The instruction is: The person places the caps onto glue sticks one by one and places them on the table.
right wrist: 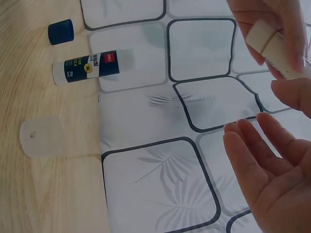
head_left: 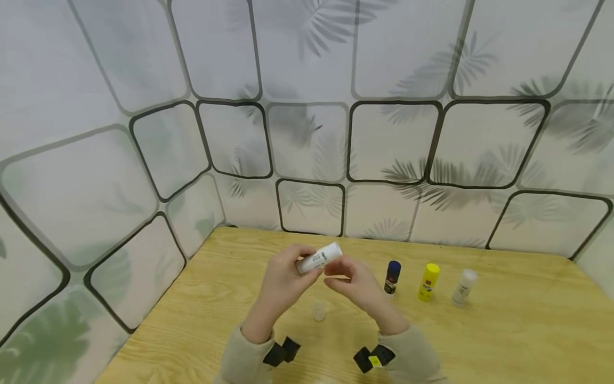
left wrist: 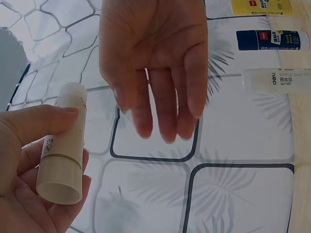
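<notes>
My left hand (head_left: pixel 282 280) grips a white glue stick (head_left: pixel 320 257), tilted in the head view and raised above the table. In the left wrist view the thumb lies along its white body, fingers behind, and a wide round end (left wrist: pixel 59 182) points toward the camera. My right hand (head_left: pixel 357 281) is raised beside it, its fingers loosely extended and holding nothing; the left wrist view shows a gap between them. Below the hands a small translucent cap (head_left: pixel 318 311) stands on the table. In the right wrist view a navy cap (right wrist: pixel 60 32) sits near a navy-labelled glue stick (right wrist: pixel 87 67).
To the right stand a navy glue stick (head_left: pixel 392 277), a yellow glue stick (head_left: pixel 428 282) and a white glue stick (head_left: pixel 463 288). Another white glue stick (left wrist: pixel 277 80) shows in the left wrist view. The wooden table (head_left: pixel 192 320) meets a patterned curtain (head_left: pixel 307 144) behind.
</notes>
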`<state>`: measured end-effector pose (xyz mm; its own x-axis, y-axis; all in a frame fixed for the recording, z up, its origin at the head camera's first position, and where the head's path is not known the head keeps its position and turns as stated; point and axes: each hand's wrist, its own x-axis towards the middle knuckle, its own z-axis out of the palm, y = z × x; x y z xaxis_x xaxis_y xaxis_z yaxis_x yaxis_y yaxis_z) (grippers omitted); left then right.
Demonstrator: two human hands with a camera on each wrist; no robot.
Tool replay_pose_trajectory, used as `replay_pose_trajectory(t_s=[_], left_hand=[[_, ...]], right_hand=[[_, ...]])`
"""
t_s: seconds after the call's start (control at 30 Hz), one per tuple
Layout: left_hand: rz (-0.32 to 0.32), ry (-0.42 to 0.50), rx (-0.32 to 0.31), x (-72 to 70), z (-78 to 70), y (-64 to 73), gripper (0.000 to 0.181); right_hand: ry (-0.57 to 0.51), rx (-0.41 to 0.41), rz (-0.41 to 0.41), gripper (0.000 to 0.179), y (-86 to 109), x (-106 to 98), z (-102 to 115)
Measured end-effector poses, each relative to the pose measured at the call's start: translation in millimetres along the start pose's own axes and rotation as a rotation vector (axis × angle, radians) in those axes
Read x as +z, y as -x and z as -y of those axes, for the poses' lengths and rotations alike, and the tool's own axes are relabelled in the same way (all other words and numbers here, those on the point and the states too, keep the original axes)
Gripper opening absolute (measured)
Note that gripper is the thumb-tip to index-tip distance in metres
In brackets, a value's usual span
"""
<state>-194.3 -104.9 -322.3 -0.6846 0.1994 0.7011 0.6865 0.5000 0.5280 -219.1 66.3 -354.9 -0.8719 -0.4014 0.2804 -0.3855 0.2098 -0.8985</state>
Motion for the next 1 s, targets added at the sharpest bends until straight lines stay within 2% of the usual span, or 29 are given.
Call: replay_pose_trajectory(t_s=[0.27,0.57,0.77,0.93,1.0], left_hand=[[0.001,-0.014,0.000,1.2,2.5,1.2,0.024],[0.022,-0.018,-0.012,1.1,2.6,1.4,0.024],[0.054,-0.045,-0.024,1.3,2.3,2.3,0.024],[0.088,-0.082,-0.023,1.8,2.7,1.6,0.025],[0.098,-0.097,-0.017,2.0,3.2,1.5,0.025]], right_hand=[[0.188,-0.045,0.029,0.030,-7.5,18.2,-8.3],[0.347,-0.041,0.162,0.034,-10.2,30.2,-24.6],[0.406,0.065,0.328,0.046,-9.5,38.7,-35.3],[0.470,0.164,0.406,0.044,-8.1,44.0,-40.9],[0.507,0.169,0.432,0.042,-7.8,44.9,-41.2]])
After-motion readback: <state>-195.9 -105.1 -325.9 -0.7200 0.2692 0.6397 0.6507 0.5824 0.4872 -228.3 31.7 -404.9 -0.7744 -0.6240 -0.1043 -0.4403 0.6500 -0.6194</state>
